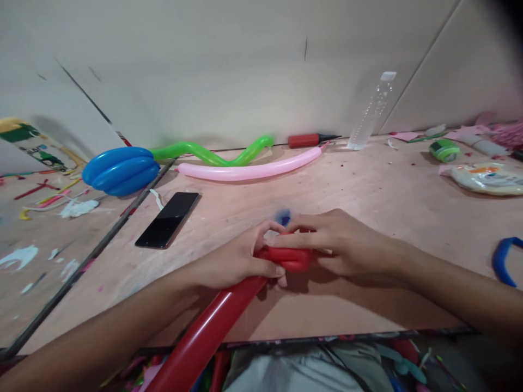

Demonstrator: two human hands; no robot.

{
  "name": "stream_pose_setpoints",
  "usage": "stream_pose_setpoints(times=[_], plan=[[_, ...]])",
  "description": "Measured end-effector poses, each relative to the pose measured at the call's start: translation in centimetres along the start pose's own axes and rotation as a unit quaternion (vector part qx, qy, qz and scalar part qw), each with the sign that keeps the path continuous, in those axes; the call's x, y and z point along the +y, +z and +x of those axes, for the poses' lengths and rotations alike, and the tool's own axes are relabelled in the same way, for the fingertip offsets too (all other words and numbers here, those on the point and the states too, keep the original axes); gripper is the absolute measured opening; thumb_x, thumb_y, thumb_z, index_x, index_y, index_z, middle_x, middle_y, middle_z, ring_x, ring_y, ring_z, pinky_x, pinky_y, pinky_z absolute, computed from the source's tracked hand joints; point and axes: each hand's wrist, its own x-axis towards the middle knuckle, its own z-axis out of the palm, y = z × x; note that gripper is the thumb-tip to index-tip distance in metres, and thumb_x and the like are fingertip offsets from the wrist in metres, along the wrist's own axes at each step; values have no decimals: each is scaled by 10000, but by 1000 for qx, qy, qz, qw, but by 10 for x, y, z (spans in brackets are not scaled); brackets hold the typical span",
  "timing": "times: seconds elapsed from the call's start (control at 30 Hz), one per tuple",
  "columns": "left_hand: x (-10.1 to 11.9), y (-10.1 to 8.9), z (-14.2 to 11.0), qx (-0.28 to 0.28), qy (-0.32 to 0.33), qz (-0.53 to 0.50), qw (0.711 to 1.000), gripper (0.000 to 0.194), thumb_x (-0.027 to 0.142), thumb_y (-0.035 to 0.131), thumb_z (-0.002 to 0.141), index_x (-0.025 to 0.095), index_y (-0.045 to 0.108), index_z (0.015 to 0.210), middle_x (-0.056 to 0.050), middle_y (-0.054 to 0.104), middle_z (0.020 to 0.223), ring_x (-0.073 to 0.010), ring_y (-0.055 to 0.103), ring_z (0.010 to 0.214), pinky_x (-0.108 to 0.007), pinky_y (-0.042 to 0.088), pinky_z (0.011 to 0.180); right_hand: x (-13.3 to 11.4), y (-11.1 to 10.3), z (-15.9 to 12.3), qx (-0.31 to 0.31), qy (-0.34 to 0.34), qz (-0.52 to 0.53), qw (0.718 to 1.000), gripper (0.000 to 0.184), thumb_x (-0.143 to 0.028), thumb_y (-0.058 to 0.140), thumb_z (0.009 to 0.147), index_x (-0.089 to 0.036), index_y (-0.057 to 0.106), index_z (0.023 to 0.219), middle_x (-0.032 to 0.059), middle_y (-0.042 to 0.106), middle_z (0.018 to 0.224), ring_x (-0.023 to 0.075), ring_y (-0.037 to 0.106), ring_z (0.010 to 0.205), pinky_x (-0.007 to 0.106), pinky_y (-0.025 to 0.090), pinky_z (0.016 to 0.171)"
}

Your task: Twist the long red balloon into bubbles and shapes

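Our red balloon (223, 317) is glossy, its end bunched. Left hand (241, 258) and right hand (347, 242) fingers grip this end, right of the phone (168, 220).

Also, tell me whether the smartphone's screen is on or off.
Off, as far as I can see: the smartphone lies screen up, its display black with nothing lit.

One phone (168, 220), one bottle (370, 117), one pump (303, 140) and at least four balloons (212, 332), some partly hidden.
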Motion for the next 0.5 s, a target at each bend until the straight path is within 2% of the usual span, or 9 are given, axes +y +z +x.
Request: stream_pose_setpoints(times=[0.1,0.17,0.23,0.3,0.37,0.5], plan=[[-4,-1,3,20,-8,-11,1000,486,152,713,834,195,478,1257,-31,713,878,-155,676,681,-281,532,629,-11,3,5,5,17,166,986,640,-131,652,888,-279,515,1495,75,614,1427,219,614,1235,380,478,1051],[-7,1,5,25,-1,-22,999,401,139,706,835,177,511,1184,-26,702,859,-148,668,680,-285,537,645,-16,7,8,20,38,224,974,526,-164,635,941,-252,530,1449,81,618,1426,212,594,1276,385,467,1084],[-9,3,6,8,6,-33,999,343,144,722,834,167,540,1124,-23,696,850,-139,658,693,-277,533,659,-18,12,11,27,58,234,970,411,-136,573,988,-244,562,1384,69,649,1381,185,611,1248,360,477,1070],[-10,3,6,-12,14,-27,999,341,159,761,821,161,568,1103,-26,701,851,-136,658,709,-275,538,682,-15,17,11,40,54,229,971,452,-84,574,962,-248,561,1383,65,661,1364,187,624,1226,364,486,1058],[-8,2,5,-21,15,-25,999,395,187,804,805,168,576,1128,-31,713,871,-142,671,732,-285,554,714,-9,19,8,70,32,238,968,499,-63,618,916,-258,577,1374,67,669,1339,208,629,1214,386,496,1051],[-3,-2,1,-37,-27,-38,998,479,285,824,823,192,546,1203,-40,717,923,-144,678,703,-269,549,653,0,19,3,122,3,305,944,368,-135,760,859,-247,675,1200,69,688,1217,231,660,1105,381,543,962]])
